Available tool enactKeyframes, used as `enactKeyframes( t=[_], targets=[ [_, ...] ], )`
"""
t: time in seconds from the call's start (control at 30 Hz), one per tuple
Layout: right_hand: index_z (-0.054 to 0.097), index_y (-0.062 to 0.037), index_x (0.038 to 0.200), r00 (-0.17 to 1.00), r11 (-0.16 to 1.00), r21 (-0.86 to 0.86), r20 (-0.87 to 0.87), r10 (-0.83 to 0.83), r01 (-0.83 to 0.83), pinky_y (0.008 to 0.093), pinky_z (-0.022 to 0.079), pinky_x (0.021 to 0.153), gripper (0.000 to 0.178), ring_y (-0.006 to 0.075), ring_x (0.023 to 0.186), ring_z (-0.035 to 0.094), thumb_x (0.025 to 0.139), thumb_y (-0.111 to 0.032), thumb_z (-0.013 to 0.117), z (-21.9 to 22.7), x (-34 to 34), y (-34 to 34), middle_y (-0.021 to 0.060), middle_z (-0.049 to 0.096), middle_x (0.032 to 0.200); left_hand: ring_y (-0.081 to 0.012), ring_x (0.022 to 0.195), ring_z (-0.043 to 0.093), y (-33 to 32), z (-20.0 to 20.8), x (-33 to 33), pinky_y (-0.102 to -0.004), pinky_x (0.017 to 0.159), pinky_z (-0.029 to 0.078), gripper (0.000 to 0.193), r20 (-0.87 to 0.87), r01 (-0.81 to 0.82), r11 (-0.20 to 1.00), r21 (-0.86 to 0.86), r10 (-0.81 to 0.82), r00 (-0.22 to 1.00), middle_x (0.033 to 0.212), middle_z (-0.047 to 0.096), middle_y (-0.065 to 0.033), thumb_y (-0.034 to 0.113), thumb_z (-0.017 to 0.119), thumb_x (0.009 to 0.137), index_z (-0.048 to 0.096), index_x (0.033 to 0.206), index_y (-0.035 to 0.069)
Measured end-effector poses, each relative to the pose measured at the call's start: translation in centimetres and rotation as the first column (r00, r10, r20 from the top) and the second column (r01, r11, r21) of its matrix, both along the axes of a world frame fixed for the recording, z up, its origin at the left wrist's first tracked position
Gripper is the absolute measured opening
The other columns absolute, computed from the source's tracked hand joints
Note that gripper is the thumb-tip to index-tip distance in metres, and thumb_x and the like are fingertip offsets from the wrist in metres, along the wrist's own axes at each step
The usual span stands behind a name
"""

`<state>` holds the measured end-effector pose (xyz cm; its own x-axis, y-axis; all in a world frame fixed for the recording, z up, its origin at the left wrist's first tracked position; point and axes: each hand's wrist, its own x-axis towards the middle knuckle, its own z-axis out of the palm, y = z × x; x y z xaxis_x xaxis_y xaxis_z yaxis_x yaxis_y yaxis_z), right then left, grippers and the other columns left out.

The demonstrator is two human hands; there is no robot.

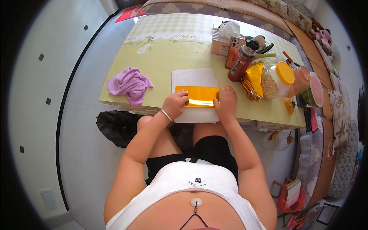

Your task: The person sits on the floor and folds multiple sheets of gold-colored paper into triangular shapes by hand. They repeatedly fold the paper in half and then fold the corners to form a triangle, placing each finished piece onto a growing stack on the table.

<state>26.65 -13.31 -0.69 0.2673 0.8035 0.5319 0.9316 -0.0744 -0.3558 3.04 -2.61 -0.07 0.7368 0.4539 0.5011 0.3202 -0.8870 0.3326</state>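
A folded sheet of shiny gold foil paper (pixel 199 92) lies on a stack of white paper (pixel 193 76) at the table's near edge. My left hand (pixel 175 103), a bracelet at its wrist, has its fingers curled on the sheet's left end. At the right end, my right hand (pixel 227 102) holds the edge with its thumb on the gold; its other fingers reach along the side, partly hidden. More gold foil pouches or sheets (pixel 253 78) stand bunched to the right of my hands, beside a dark red thermos (pixel 242 63).
A crumpled purple cloth (pixel 130 85) lies on the table's left. To the right are a phone (pixel 234 50), a tissue box (pixel 220 44), a yellow-lidded jar of grain (pixel 274 80) and a cut watermelon (pixel 314 90). A black plastic bag (pixel 115 128) rests below the table's edge.
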Motion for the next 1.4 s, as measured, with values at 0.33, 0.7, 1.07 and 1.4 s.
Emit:
enactKeyframes(
  t=[0.33,0.7,1.07,1.4],
  targets=[
    [0.039,0.0013,0.150,0.931,0.887,-0.345,0.084,0.356,-0.308,0.0466,0.020,0.122,0.080,0.0330,0.149,0.031,0.091,-0.046,0.064,-0.6,-5.1,-4.2,0.0221,0.034,0.159,-0.0365,0.116,0.055,-1.6,1.0,-1.2,-0.0458,0.102,0.043,0.028,-0.044,-0.244,0.965,-0.099,0.241,0.970,0.120,0.059,-0.0153,0.014,0.075,0.077,0.060,0.099,0.004],
    [0.045,0.0047,0.142,0.530,0.983,-0.052,-0.846,0.052,-0.179,0.0334,0.056,0.066,0.049,0.0263,0.078,0.068,0.094,-0.002,0.056,2.5,-0.9,-1.6,0.0173,0.067,0.097,-0.0354,0.127,0.047,4.5,4.4,0.3,-0.0447,0.109,0.038,0.105,-0.455,-0.317,0.922,-0.224,0.188,0.870,0.128,0.059,-0.0126,0.027,0.088,0.056,0.042,0.148,0.007],
    [0.059,-0.0016,0.105,-0.059,0.990,0.094,-0.994,0.088,-0.102,0.0272,0.059,0.067,0.011,0.0176,0.073,0.071,0.098,-0.010,0.061,0.3,-0.7,1.5,0.0125,0.071,0.092,-0.0142,0.056,0.062,1.7,0.6,-0.3,-0.0246,0.053,0.049,0.004,0.240,0.041,0.324,-0.945,0.603,0.761,0.074,0.069,-0.0080,-0.006,0.067,0.083,0.069,0.084,-0.003],
    [0.064,-0.0033,0.095,0.075,0.988,-0.018,-0.997,-0.007,-0.151,0.0244,0.057,0.062,0.018,0.0150,0.070,0.071,0.097,-0.020,0.067,1.5,-0.2,-0.1,0.0087,0.072,0.083,-0.0096,0.067,0.064,0.7,0.2,-1.6,-0.0211,0.062,0.051,0.013,0.221,0.045,0.320,-0.946,0.540,0.813,0.081,0.072,-0.0065,0.012,0.074,0.091,0.070,0.090,0.000]
  ],
)
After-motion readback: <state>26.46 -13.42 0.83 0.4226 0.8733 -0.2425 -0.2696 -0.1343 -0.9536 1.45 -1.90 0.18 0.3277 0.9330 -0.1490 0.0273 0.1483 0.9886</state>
